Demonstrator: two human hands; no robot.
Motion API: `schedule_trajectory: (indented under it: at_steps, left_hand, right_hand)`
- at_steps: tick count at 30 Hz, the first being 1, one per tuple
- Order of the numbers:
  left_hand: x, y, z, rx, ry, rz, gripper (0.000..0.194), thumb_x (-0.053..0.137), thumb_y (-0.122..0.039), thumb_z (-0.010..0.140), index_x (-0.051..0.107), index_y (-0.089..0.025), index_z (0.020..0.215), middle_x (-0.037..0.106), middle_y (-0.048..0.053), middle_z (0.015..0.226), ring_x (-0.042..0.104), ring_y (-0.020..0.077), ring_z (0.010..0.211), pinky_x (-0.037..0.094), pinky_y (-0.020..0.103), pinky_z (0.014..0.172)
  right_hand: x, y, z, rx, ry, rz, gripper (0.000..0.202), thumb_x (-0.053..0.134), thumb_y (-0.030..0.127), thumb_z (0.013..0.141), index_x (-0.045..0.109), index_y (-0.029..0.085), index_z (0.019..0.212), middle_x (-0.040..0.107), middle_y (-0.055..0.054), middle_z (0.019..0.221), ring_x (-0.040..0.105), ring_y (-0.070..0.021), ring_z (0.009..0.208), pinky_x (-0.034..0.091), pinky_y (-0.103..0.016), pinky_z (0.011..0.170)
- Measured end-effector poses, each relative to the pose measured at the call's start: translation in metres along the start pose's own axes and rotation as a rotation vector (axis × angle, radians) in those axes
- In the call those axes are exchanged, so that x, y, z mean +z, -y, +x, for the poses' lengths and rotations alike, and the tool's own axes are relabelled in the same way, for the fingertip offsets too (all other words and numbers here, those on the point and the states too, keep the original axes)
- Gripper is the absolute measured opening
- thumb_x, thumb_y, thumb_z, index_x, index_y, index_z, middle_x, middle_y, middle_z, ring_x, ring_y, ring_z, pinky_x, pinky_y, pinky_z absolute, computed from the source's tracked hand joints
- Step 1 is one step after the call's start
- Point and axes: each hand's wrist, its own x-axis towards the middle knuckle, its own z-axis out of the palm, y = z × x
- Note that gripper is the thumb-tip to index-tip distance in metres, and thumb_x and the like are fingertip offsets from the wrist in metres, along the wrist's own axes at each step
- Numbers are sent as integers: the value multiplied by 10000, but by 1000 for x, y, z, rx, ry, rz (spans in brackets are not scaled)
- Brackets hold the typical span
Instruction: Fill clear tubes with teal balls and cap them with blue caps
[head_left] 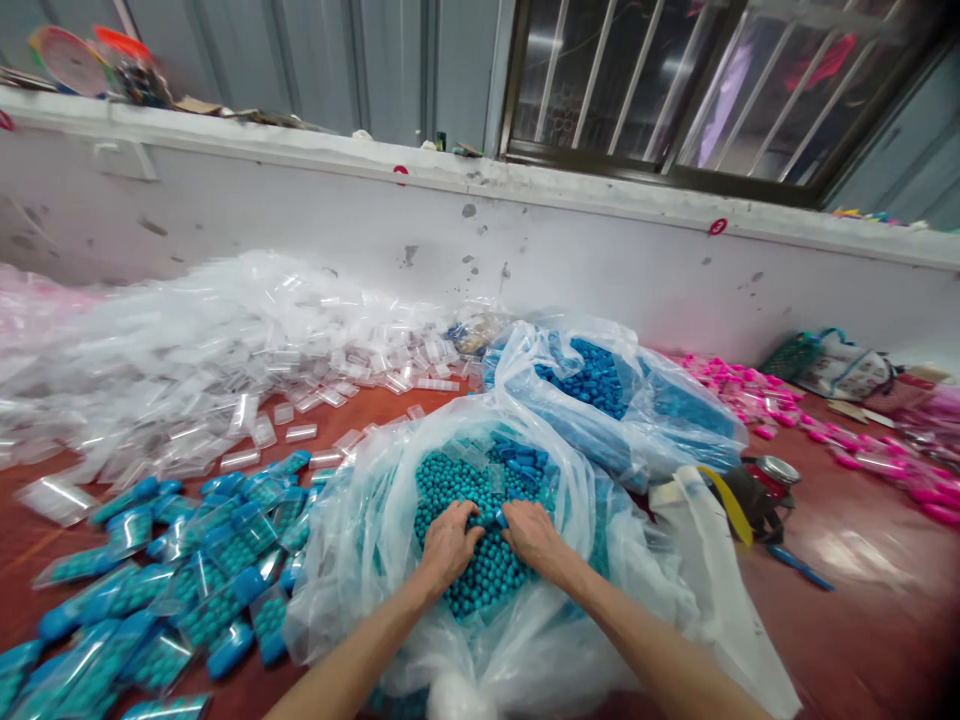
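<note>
A large clear plastic bag stands open in front of me, filled with small teal beads. Several blue caps and a few clear plastic cases lie on top of the beads. My left hand is over the beads with its fingers curled together; what is between them is hidden. Close beside it, my right hand pinches a small blue cap. To the left lies a pile of filled cases, clear with teal beads inside and blue ends.
Empty clear cases are heaped along the wall on the red table. Behind my bag stands another bag of blue caps. Pink pieces, a jar with a metal lid and a blue pen lie to the right.
</note>
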Motion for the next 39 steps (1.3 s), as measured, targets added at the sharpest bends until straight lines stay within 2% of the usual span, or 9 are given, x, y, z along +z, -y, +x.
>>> schedule_trajectory:
  at_steps: [6,10,13,17,21,24,28,32,39]
  left_hand:
    - [-2,-1,-3,-28,32,-147,101,452,-169,758,501,-200,841,544,23,830,506,174,842,353,282,811]
    - [-7,5,1,-39,53,-236,50,391,-194,779,437,-200,799,495,-14,709,492,150,714,370,258,723]
    - [-12,12,3,-64,56,-318,40,369,-207,776,392,-201,745,455,-27,694,470,129,696,382,238,688]
    - [-18,18,-1,-133,113,-428,77,321,-265,796,361,-207,763,424,-50,641,461,105,581,388,199,518]
    - [-20,17,-6,-191,190,-585,125,342,-318,786,373,-206,830,417,-68,615,439,86,471,351,181,408]
    - [-18,12,-8,-157,197,-734,230,422,-333,750,419,-183,925,433,-65,640,426,72,462,366,182,407]
    - [-18,9,-16,-180,183,-876,450,495,-390,716,393,-173,1096,476,-46,718,462,71,465,376,189,390]
    - [-20,6,-26,-276,233,-1049,677,580,-480,666,312,-173,1207,488,-49,685,514,95,468,402,205,399]
    - [-26,1,-30,-272,265,-1081,854,640,-538,628,266,-152,1292,504,-57,602,496,89,403,320,171,340]
  right_hand:
    - [-26,4,2,112,0,48,202,376,72,840,543,153,921,609,-57,811,559,-170,747,357,-248,634]
    - [-39,16,3,18,-44,142,220,368,226,905,535,190,1043,607,-49,877,560,-168,812,373,-238,676]
    - [-41,21,0,-28,-49,223,291,320,228,920,523,203,1126,603,-50,897,557,-154,821,377,-228,700]
    - [-46,14,-5,-57,59,322,262,372,178,872,632,194,889,621,-37,804,567,-151,778,378,-226,695]
    - [-55,16,-1,108,-68,661,198,405,154,822,601,175,841,620,-11,720,576,-139,698,396,-221,654]
    - [-60,32,5,195,-93,906,168,410,157,798,571,177,755,554,32,573,536,-113,546,384,-196,543]
    - [-61,46,8,198,-107,986,164,452,168,756,558,174,631,501,47,511,487,-95,492,359,-188,504]
    - [-57,44,6,227,-12,1112,158,479,202,739,559,168,606,492,48,505,464,-87,465,349,-183,461]
    - [-56,47,-2,256,-87,1158,167,480,229,741,573,168,616,504,41,527,456,-90,495,361,-189,489]
